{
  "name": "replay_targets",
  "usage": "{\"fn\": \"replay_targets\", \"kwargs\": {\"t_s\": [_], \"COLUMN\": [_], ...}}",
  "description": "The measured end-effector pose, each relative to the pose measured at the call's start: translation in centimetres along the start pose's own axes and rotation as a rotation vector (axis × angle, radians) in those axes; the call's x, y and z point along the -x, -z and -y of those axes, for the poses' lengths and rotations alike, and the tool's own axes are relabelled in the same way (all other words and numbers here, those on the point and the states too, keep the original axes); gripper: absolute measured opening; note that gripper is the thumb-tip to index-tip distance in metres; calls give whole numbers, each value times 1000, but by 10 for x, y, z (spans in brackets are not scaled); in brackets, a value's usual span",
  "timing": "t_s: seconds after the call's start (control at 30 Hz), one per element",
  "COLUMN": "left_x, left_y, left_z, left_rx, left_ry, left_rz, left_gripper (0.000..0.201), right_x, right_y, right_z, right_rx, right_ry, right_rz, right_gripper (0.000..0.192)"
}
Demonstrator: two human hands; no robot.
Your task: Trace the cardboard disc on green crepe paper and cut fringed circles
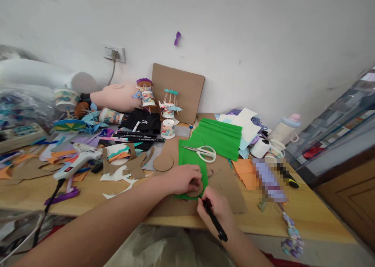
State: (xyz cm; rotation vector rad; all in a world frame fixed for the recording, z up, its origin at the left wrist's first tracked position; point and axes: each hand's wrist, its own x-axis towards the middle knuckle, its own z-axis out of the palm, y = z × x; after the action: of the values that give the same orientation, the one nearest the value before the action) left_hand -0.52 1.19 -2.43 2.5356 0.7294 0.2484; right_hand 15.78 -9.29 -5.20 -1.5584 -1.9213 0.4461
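Observation:
My left hand (182, 178), fingers curled down, holds a small cardboard disc (197, 190) flat against a strip of green crepe paper (185, 153). My right hand (220, 207) grips a black marker pen (216, 222), its tip at the disc's lower right edge, on or close to the green paper. White-handled scissors (202, 153) lie across the paper just beyond my hands, blades pointing left. A brown cardboard sheet (225, 193) lies beneath the paper. To the left of the strip rests a larger cardboard disc (163, 162).
A glue gun (76, 164) with a cord lies at left among paper and cardboard scraps (136, 166). Behind stand decorated paper cups (168, 129) and a leaning cardboard panel (187, 89). Orange paper (244, 173), a phone-like blurred item (268, 179) and a bottle (285, 128) are at right.

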Motion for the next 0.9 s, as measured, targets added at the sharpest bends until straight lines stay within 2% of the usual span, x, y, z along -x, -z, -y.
{"fn": "replay_targets", "kwargs": {"t_s": [0.1, 0.17, 0.23, 0.3, 0.4, 0.53, 0.67, 0.8, 0.9], "left_x": [1, 1, 1, 1, 0, -1, -1, 0, 0], "left_y": [0, 0, 1, 1, 0, -3, -3, -1, 0], "left_z": [0, 0, -1, 0, 2, 7, 7, 4, 3], "left_rx": [4, 7, 9, 10, 21, 32, 32, 26, 18], "left_ry": [0, 1, 5, 10, 10, 3, -4, 1, 2], "left_rz": [-1, 0, 1, 1, 5, 9, 8, 16, 11], "left_gripper": [5, 3, 3, 3, 2, 8, 6, 5, 5], "right_x": [-1, -5, -11, -15, -16, -11, -9, -15, -21], "right_y": [-3, 1, 8, 14, 16, 8, 3, 11, 20], "right_z": [7, 12, 14, 9, -3, -9, 4, 10, -1], "right_rx": [-136, -303, -457, -572, -693, -588, -412, -378, -374], "right_ry": [-22, -125, -234, -285, -305, -284, -204, -250, -297], "right_rz": [43, 67, 32, -6, 51, 85, 86, 46, -15], "right_gripper": [10, 10, 14, 18, 21, 15, 13, 16, 20]}}
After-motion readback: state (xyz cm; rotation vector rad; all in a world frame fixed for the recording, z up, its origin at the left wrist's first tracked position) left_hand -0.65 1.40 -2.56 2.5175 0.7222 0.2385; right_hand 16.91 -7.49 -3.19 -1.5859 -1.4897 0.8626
